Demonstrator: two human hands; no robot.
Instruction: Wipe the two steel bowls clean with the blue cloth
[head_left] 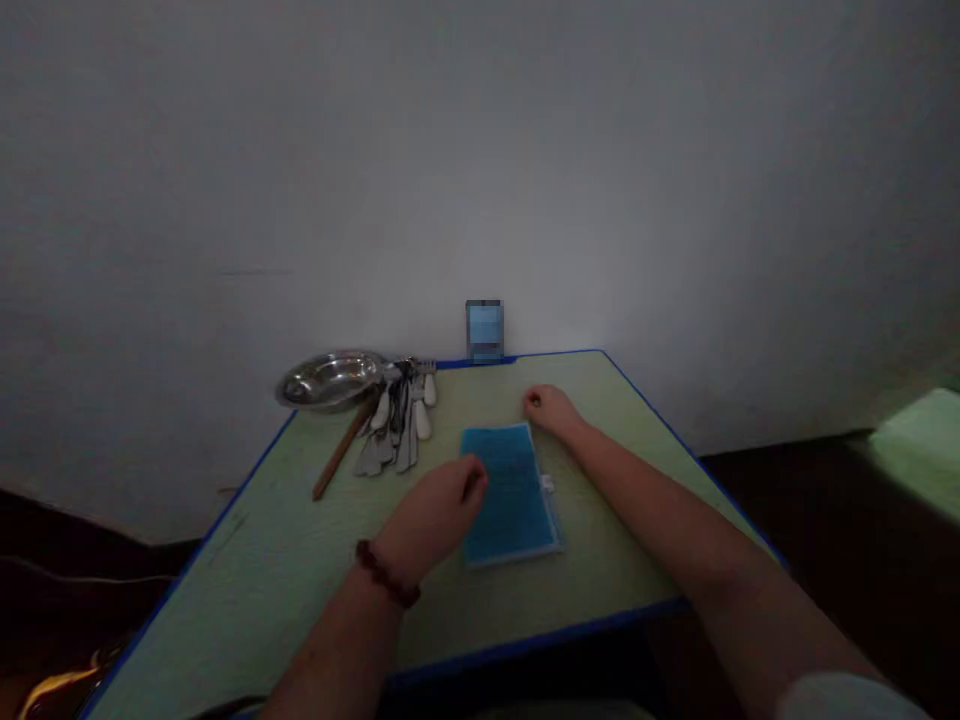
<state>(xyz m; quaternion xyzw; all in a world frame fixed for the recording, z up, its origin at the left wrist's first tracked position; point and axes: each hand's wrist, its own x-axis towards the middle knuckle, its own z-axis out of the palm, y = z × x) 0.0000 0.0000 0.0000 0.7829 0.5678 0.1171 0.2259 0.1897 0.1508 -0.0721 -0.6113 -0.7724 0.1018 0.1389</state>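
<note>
From my remote seat, I see the left hand point(439, 510) loosely curled at the left side of the flat, pale-bordered blue cloth point(510, 510), mid-worktop point(600, 580); the right hand point(553, 410), also curled, is near its far-right corner. I can't tell whether either grips anything. Shiny cutlery point(407, 445) lies far-left.

One head-worn view looks forward and down over the table point(600, 590).

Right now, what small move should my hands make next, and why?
I would perhaps bring the right hand to the far right corner of the blue cloth: its curled fingers are just beyond that corner, while the left hand is over the left edge and the cloth lies flat.
</note>
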